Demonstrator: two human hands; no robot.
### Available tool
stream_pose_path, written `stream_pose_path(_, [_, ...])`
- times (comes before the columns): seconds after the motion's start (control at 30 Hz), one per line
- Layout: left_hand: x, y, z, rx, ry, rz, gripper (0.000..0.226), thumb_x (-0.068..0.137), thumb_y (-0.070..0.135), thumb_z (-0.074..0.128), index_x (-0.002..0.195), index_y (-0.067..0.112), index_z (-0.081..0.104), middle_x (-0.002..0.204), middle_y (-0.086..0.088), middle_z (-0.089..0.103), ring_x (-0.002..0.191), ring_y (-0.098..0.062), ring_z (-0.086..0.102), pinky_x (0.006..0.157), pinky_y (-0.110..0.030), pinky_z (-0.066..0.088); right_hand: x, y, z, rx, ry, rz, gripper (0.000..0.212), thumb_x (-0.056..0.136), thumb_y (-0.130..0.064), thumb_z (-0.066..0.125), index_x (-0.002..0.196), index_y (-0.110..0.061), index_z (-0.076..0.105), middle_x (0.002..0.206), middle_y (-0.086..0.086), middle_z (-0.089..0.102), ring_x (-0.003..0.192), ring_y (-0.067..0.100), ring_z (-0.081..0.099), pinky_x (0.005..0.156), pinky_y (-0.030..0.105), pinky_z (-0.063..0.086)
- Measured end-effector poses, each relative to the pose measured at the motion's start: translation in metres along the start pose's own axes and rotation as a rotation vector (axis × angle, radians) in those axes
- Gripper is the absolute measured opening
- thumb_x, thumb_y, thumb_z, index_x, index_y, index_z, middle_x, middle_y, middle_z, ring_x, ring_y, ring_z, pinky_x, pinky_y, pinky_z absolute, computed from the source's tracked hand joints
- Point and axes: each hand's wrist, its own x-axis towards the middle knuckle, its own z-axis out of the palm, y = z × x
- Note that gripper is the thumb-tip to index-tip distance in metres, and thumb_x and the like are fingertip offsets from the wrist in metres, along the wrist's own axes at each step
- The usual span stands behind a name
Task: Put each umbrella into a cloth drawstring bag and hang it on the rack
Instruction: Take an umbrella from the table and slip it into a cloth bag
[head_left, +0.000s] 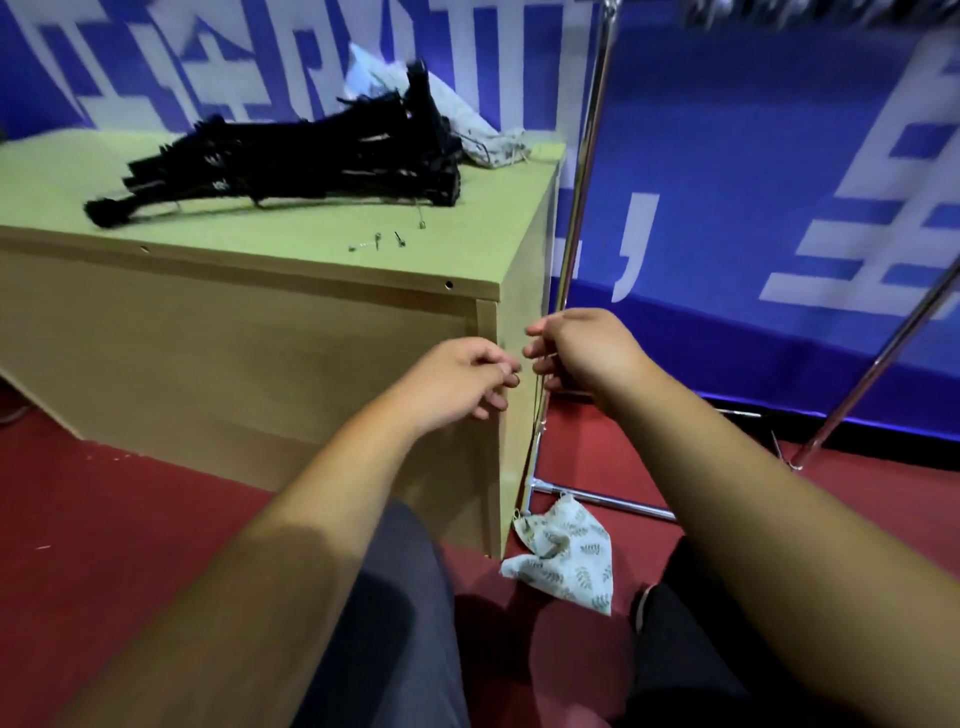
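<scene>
Both hands are up in front of me, fingertips nearly meeting. My right hand (582, 353) is pinching the thin drawstring (534, 426), which is running straight down from my fingers. My left hand (457, 379) is sitting just beside it with the fingers curled in. Honestly I can't tell if it's actually got the cord or not, it's too small to make out.

The leaf-print cloth bag (566, 556) is hanging off that string well below my hands, all crumpled, down at the red floor (130, 519). I can't tell if it's resting on it.

The pile of black umbrellas (291, 161) is lying on the table (260, 244), well above and left of my left hand, with more cloth bags (467, 124) heaped behind it. The chrome rack (584, 156) pole is standing just behind my right hand.
</scene>
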Motion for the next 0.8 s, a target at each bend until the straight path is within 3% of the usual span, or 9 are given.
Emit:
stream_pose_path(0.2, [-0.018, 0.049, -0.068, -0.076, 0.13, 0.053, 0.016, 0.108, 0.017, 0.059, 0.114, 0.011, 0.073, 0.109, -0.006, 0.08, 0.073, -0.012, 0.071, 0.067, -0.029, 0.058, -0.012, -0.077, 0.017, -0.081, -0.022, -0.17, 0.028, 0.108, -0.013, 0.043, 0.111, -0.011, 0.071, 0.084, 0.003, 0.074, 0.068, 0.017, 0.064, 0.059, 0.031, 0.054])
stream_pose_path(0.4, [-0.011, 0.078, -0.125, -0.088, 0.251, 0.094, 0.016, 0.107, 0.015, 0.06, 0.112, 0.01, 0.074, 0.106, -0.005, 0.08, 0.076, -0.014, 0.068, 0.067, -0.028, 0.056, -0.001, -0.123, 0.04, -0.186, -0.034, -0.277, 0.029, 0.11, -0.017, 0.044, 0.113, -0.011, 0.072, 0.097, 0.008, 0.076, 0.073, 0.02, 0.066, 0.064, 0.035, 0.057])
stream_pose_path(0.53, [0.008, 0.091, -0.161, 0.012, 0.353, 0.123, 0.017, 0.106, 0.016, 0.06, 0.113, 0.01, 0.074, 0.107, -0.003, 0.08, 0.081, -0.014, 0.068, 0.07, -0.029, 0.057, 0.02, -0.147, 0.055, -0.27, -0.016, -0.346, 0.025, 0.109, -0.018, 0.047, 0.111, -0.013, 0.072, 0.099, 0.006, 0.077, 0.073, 0.019, 0.068, 0.066, 0.036, 0.059])
stream_pose_path(0.63, [0.031, 0.094, -0.194, 0.177, 0.496, 0.135, 0.011, 0.099, 0.017, 0.066, 0.105, 0.02, 0.076, 0.102, 0.0, 0.078, 0.086, -0.017, 0.073, 0.077, -0.034, 0.059, 0.042, -0.163, 0.071, -0.29, -0.019, -0.375, 0.023, 0.107, -0.013, 0.048, 0.107, -0.014, 0.071, 0.1, 0.007, 0.078, 0.077, 0.022, 0.073, 0.069, 0.039, 0.063])
stream_pose_path(0.73, [0.062, 0.09, -0.22, 0.314, 0.633, 0.128, 0.015, 0.099, 0.017, 0.063, 0.106, 0.027, 0.072, 0.105, 0.001, 0.073, 0.086, -0.021, 0.069, 0.07, -0.032, 0.054, 0.064, -0.171, 0.088, -0.157, -0.045, -0.345, 0.019, 0.107, -0.01, 0.05, 0.11, -0.009, 0.069, 0.106, 0.013, 0.077, 0.084, 0.025, 0.076, 0.078, 0.044, 0.066])
stream_pose_path(0.8, [0.086, 0.088, -0.234, 0.399, 0.688, 0.134, 0.026, 0.098, 0.014, 0.061, 0.121, 0.024, 0.069, 0.121, 0.0, 0.069, 0.1, -0.023, 0.067, 0.082, -0.032, 0.054, 0.081, -0.176, 0.1, 0.095, -0.08, -0.252, 0.015, 0.106, -0.007, 0.052, 0.109, -0.005, 0.067, 0.111, 0.018, 0.077, 0.091, 0.028, 0.079, 0.083, 0.044, 0.067])
